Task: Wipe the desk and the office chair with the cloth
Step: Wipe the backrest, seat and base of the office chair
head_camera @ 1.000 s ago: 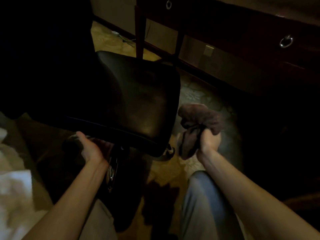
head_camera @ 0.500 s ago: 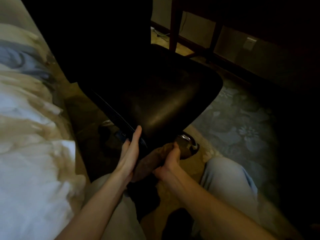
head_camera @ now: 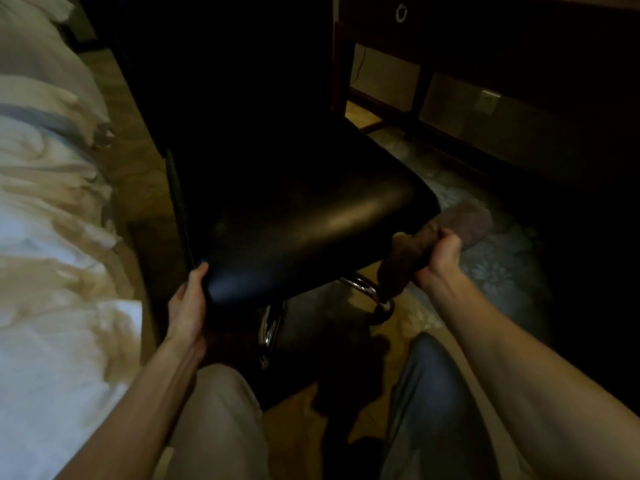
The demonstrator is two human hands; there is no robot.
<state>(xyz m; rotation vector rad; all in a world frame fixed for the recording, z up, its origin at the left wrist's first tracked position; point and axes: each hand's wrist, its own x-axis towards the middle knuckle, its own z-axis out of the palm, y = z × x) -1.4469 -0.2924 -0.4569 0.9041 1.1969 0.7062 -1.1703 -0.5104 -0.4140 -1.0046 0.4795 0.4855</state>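
White and cream rumpled bedding (head_camera: 52,237) is seen along the left edge. Black leather office chair (head_camera: 294,209) is centred, with its chrome base tubes (head_camera: 360,285) visible under the seat. Dark wooden desk (head_camera: 519,46) is set behind it at upper right. Grey floral-patterned carpet (head_camera: 502,271) is spread under both. Brown terry cloth (head_camera: 464,220) is bunched just beside the seat's near-right corner and clenched in the right hand (head_camera: 440,258); contact with the seat cannot be told. Seat's near-left corner is gripped by the left hand (head_camera: 187,306), thumb laid on the edge. Round metal ring pull (head_camera: 400,11) is fitted on a desk drawer front
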